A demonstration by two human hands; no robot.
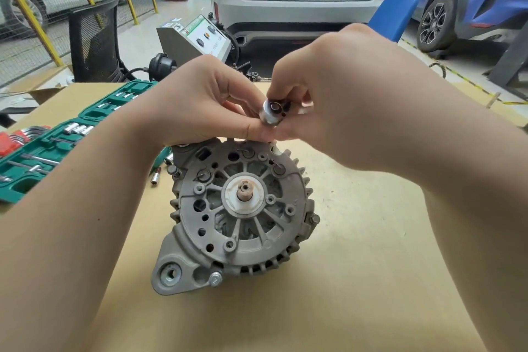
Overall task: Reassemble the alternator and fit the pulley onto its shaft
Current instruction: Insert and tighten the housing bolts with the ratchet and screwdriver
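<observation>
The grey alternator (240, 217) lies on the cardboard-covered table with its rear face up and its rusty shaft end (245, 190) pointing at me. Above its far edge both hands meet around a small shiny socket (271, 112). My left hand (200, 100) pinches the socket from the left with thumb and fingers. My right hand (328, 94) grips it from the right and above, and what else it holds is hidden. No pulley is visible.
An open green socket set case (57, 146) lies at the left of the table (371, 266), with a loose small socket (155, 177) beside the alternator. A black mesh chair (94, 40), a grey test machine (197, 37) and parked cars stand beyond the table.
</observation>
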